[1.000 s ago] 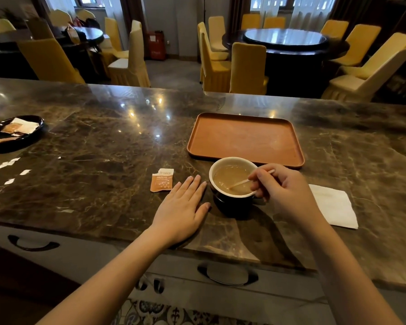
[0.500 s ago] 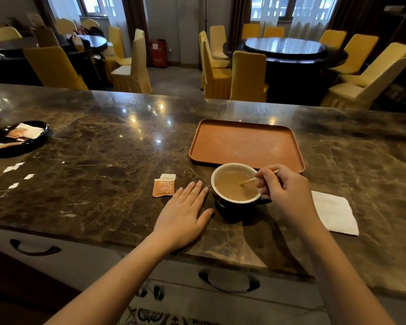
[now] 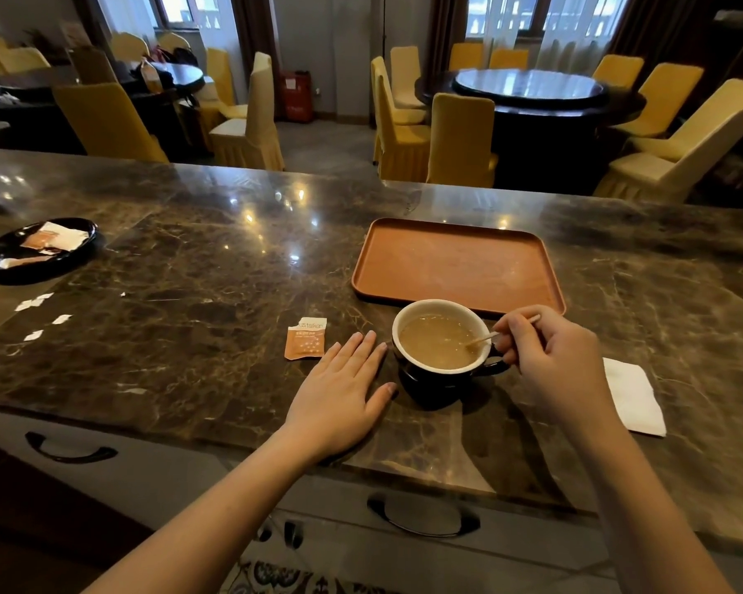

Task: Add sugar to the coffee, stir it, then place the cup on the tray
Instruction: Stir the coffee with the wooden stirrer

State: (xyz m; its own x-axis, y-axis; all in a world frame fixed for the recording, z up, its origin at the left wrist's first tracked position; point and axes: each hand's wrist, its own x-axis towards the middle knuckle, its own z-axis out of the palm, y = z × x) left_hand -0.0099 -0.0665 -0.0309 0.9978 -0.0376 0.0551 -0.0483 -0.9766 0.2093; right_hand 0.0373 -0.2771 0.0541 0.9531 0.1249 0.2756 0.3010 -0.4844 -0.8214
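Observation:
A dark cup [image 3: 436, 385] with a white inside holds milky coffee and stands on the marble counter, just in front of the orange tray [image 3: 455, 267]. My right hand [image 3: 554, 366] pinches a thin wooden stir stick [image 3: 483, 337] whose lower end dips into the coffee at the cup's right side. Flat on the counter left of the cup lies my left hand [image 3: 339, 392], fingers spread, thumb near the cup's base. A torn orange sugar packet [image 3: 305, 338] lies beyond the left fingers.
A folded white napkin [image 3: 633, 396] lies right of my right hand. A black dish [image 3: 1, 263] with packets and papers sits at the far left, with small paper scraps [image 3: 39, 312] near it. Drawer handles run below the counter's front edge.
My right hand has shifted the stir stick toward the right side of the cup. The left hand stays flat beside the cup. The camera tilted slightly.

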